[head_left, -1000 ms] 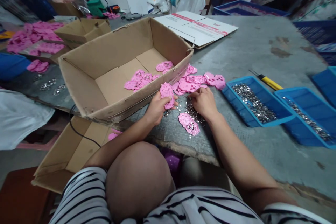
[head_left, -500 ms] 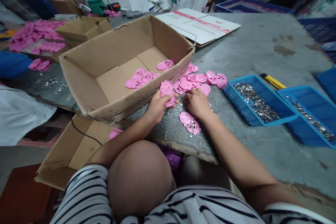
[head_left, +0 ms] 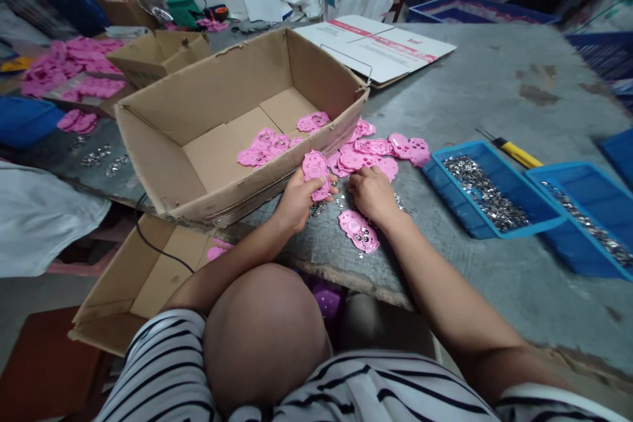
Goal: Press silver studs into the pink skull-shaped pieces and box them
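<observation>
A pink plastic piece with a scalloped edge is held upright in my left hand, thumb across its front, just off the cardboard box's near wall. My right hand is down at the table with its fingers curled together over small metal parts; whatever is between the fingertips is hidden. Right behind those fingers lies a heap of similar pink pieces. One more pink piece, with shiny metal parts set in it, lies flat below my right hand near the table's edge.
The large open cardboard box holds several pink pieces. Blue trays of metal parts stand at the right, with a yellow-handled screwdriver behind. A second carton sits lower left. A flattened white carton lies at the back.
The view has shifted very slightly. Both hands keep almost the same place, the left one still with the pink piece.
</observation>
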{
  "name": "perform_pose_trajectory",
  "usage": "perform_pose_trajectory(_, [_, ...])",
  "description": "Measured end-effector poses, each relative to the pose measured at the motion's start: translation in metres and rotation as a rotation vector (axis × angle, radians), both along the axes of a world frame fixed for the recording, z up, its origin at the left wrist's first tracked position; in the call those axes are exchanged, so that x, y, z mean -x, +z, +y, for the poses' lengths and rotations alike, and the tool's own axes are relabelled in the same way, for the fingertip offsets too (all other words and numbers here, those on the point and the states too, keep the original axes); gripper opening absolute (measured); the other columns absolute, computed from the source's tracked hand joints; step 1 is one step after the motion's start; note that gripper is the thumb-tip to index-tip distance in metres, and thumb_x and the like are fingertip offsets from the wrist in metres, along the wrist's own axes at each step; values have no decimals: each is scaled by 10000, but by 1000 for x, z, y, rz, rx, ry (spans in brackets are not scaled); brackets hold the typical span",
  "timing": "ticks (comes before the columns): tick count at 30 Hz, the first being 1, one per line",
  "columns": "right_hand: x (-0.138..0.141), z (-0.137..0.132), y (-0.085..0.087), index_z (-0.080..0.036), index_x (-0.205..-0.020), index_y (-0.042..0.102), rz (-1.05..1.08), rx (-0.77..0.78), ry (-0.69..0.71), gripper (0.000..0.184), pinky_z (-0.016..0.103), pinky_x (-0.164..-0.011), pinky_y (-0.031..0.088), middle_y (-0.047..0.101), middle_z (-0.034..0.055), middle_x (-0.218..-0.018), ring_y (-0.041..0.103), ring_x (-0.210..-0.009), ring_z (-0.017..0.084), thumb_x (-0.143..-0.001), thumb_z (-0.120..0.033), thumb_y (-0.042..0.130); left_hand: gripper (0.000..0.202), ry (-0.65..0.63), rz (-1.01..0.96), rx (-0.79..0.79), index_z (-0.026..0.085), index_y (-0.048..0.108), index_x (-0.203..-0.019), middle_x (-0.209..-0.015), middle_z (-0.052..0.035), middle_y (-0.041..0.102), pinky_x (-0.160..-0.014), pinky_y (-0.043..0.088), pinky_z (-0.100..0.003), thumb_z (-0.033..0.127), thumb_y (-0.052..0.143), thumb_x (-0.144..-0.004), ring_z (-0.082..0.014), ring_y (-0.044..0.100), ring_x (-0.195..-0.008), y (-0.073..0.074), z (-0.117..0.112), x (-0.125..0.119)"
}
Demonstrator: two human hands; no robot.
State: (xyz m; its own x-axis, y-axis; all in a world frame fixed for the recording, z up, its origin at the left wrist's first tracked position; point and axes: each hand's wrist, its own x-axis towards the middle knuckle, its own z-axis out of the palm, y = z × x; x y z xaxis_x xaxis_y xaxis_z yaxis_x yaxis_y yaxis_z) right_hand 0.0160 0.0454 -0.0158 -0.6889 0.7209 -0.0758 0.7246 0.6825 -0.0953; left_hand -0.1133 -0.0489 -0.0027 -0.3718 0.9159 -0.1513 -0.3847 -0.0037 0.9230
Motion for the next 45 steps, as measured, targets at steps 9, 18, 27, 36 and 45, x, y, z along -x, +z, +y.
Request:
perform_pose_trajectory(9, [2, -2, -5, -180, -1043, 742, 61, 19, 71, 289, 341, -803, 348, 650, 132, -1000, 489, -957, 262, -907, -179, 487, 337, 27, 18, -1, 167, 519, -991, -808, -17, 699, -548, 514, -223, 223, 643, -683, -114, 632, -590, 2, 1, -1])
perform_pose_trajectory(18, [-4, 6, -11, -146, -933, 731, 104, -27, -8, 271, 344, -763, 360, 663, 146, -933, 495, -906, 263, -867, -119, 469, 301, 26, 22, 7, 164, 518, -966, -831, -35, 697, -550, 503, -239, 205, 621, -685, -133, 644, -615, 1, 0, 1])
perform_pose_trajectory(27, [-18, 12, -3, -145, -932, 737, 159, 26, -54, 244, 328, -776, 385, 693, 125, -972, 529, -904, 248, -854, -138, 505, 311, 20, 17, -1, 167, 509, -948, -802, -20, 685, -549, 509, -245, 216, 643, -671, -135, 639, -614, 0, 0, 0])
perform_pose_trajectory(36, [-74, 21, 35, -212, -880, 732, 62, 102, -112, 164, 268, -616, 380, 728, 52, -843, 604, -716, 177, -797, -208, 591, 334, 0, 18, 9, 172, 507, -963, -821, -21, 690, -566, 520, -256, 213, 662, -670, -141, 653, -622, 1, -5, 5])
perform_pose_trajectory(45, [-117, -15, 8, -229, -850, 709, 32, 147, -314, 146, 246, -604, 404, 733, 38, -867, 638, -748, 176, -767, -177, 601, 351, -194, 58, -33, 177, 521, -945, -819, -35, 692, -552, 521, -247, 303, 719, -684, -150, 659, -637, 5, -8, 0])
